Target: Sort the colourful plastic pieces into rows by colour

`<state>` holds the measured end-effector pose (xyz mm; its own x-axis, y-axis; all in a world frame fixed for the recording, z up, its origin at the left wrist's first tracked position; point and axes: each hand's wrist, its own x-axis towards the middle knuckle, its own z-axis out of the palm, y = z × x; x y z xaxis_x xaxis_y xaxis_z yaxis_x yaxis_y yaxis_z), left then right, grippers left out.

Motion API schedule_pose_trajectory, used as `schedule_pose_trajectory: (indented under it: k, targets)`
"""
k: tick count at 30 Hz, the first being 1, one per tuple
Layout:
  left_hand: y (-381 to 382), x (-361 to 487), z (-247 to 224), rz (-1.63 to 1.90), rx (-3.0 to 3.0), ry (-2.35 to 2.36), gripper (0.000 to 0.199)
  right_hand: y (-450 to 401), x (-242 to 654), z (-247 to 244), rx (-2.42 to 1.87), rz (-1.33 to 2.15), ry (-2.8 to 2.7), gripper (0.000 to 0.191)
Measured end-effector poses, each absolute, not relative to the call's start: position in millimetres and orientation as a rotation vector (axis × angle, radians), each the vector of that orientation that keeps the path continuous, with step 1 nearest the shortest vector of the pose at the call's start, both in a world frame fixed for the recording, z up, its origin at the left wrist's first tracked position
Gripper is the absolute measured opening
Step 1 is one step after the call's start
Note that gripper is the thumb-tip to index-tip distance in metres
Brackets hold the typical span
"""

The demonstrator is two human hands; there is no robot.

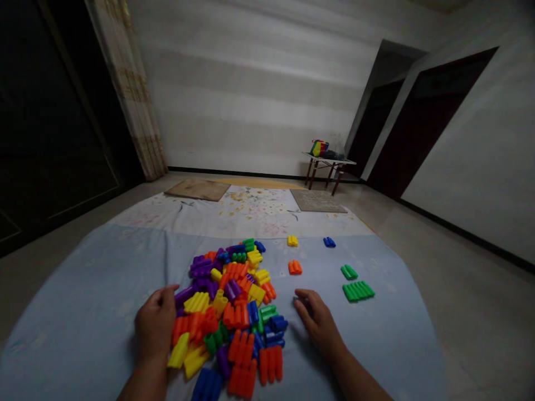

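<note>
A heap of plastic building blocks [236, 271] in orange, yellow, purple, green and blue lies between my hands on a light blue cloth. My left hand [156, 323] rests at the heap's left edge, its fingers loosely bent close to a purple block [185, 295]. Whether it touches that block is unclear. On the other side, my right hand [315, 320] hovers over or rests on the cloth with curved fingers and the thumb apart, holding nothing. Beyond it sit a small orange block [295, 267], a yellow block [292, 241] and a blue block [329, 242].
To the right lie a small green block [349, 272] and a longer green block [358, 291]. Two flat boards, one brown [198, 189] and one greyish [318, 201], lie at the cloth's far end. A small table [330, 160] with a colourful bag stands by the wall.
</note>
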<state>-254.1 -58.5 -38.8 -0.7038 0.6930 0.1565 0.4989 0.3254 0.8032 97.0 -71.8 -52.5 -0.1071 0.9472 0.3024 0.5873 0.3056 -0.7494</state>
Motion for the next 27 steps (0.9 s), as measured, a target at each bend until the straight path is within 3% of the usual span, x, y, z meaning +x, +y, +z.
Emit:
schedule_pose_trajectory:
  k: [14,27]
  targets:
    - [-56,-252,-39,1.258,1.214,2.272,0.041,-66,98,-58,-1.287,0.630,-1.890,0.022]
    - [-52,-261,-32,1.021,1.231,2.540,0.038,-66,96,-49,-1.289,0.662,-1.782,0.019]
